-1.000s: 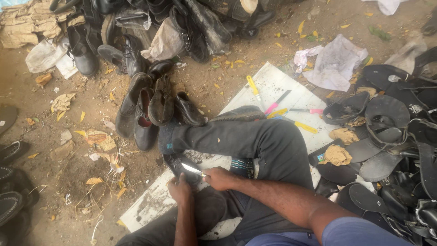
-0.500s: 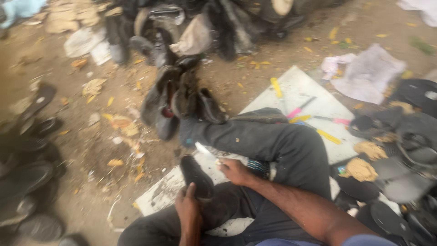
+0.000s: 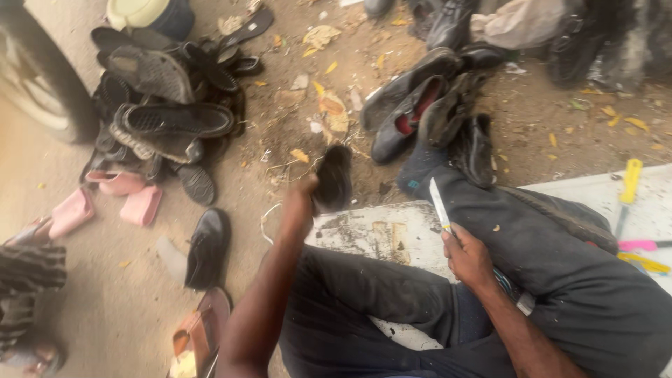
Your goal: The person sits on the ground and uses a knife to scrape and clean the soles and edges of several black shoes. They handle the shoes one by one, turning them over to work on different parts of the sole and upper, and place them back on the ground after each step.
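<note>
The left hand [image 3: 302,192] grips a worn black shoe piece [image 3: 334,176] out over the dirt, clear of the lap, while the right hand [image 3: 467,257] clasps a thin-bladed knife [image 3: 439,205] pointing upward, away from the body.

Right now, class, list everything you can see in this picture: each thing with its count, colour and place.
dark shoe piece: one, black, held up in left hand
knife: one, pale blade, in right hand
sandal heap: many, black, upper left
pink sandals: a few, left ground
leather shoes: several, black, upper middle
white board: one, under the legs
yellow tool: one, right edge
left hand: raised
right hand: over the lap
</note>
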